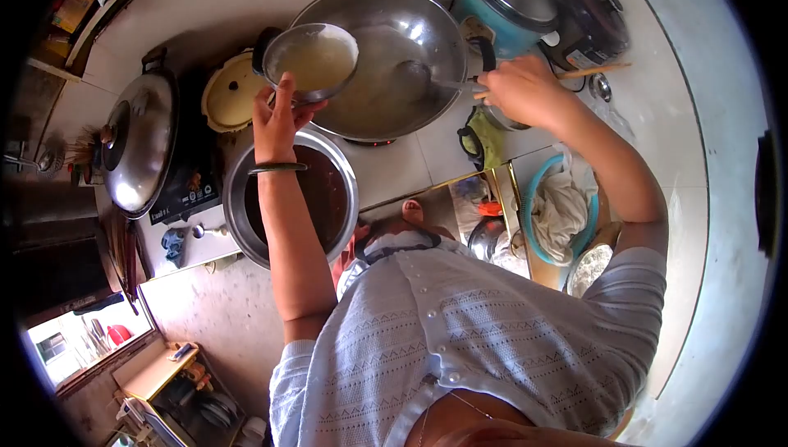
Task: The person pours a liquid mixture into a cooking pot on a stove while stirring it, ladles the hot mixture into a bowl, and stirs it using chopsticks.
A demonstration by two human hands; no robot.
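Observation:
My left hand (pixel 281 119) holds a metal bowl (pixel 314 58) of pale, cloudy liquid by its near rim, above the left edge of a large wok (pixel 382 114). My right hand (pixel 525 92) grips the handle of a ladle (pixel 413 79), whose head rests in the thin pale liquid inside the wok. A wooden stick (pixel 593 70) shows just beyond my right hand. Below my left forearm stands a wide metal basin (pixel 350 201) with dark brown liquid, partly hidden by the arm. A green cloth (pixel 486 139) lies right of the wok.
A lidded pan (pixel 141 145) stands at the left, near a cream lid (pixel 230 94). Behind my right hand are a blue lidded pot (pixel 505 4) and a dark cooker (pixel 587 24). A teal basket (pixel 538 233) with white cloth sits by my right elbow, beyond the counter edge.

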